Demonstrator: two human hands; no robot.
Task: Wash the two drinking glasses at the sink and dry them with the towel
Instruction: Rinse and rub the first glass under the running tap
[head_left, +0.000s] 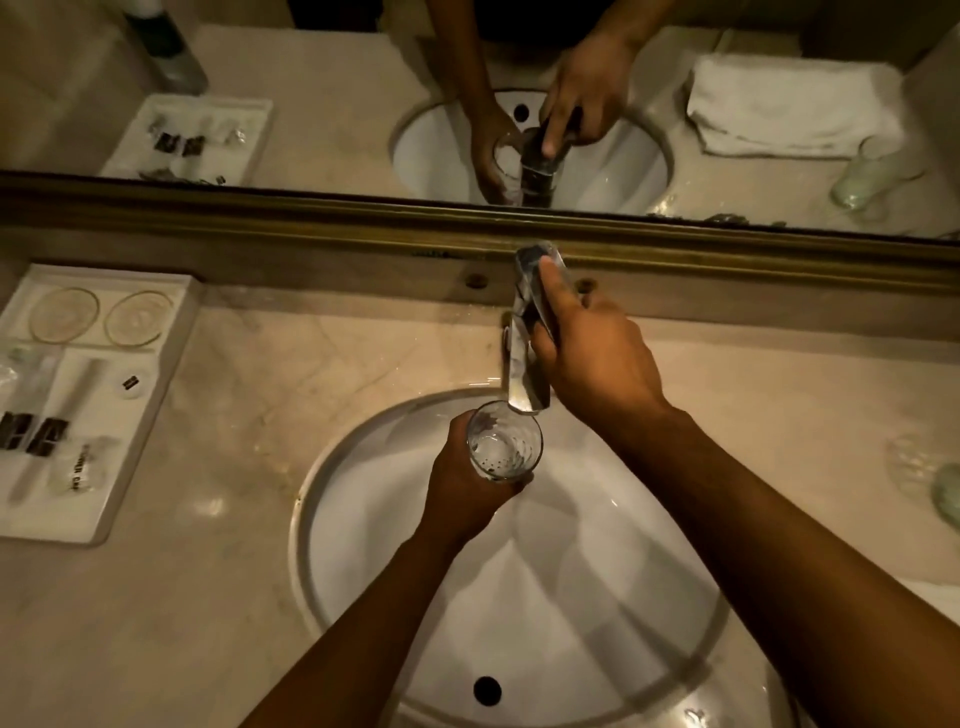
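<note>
My left hand (467, 488) grips a clear drinking glass (503, 441) upright under the spout of the chrome faucet (524, 364), over the white sink (363, 571). A little water lies in the glass's bottom. My right hand (587, 353) holds the faucet's lever handle, with fingers along its top. A second glass (919, 462) stands on the counter at the far right, partly cut off by the frame edge. A corner of the white towel (935, 597) shows at the right edge, and the mirror shows it folded.
A white amenity tray (130, 452) with two round coasters (98, 317) and small packets sits on the marble counter at left. A framed mirror (311, 104) runs along the back wall. The sink's overflow hole (487, 690) is near the front.
</note>
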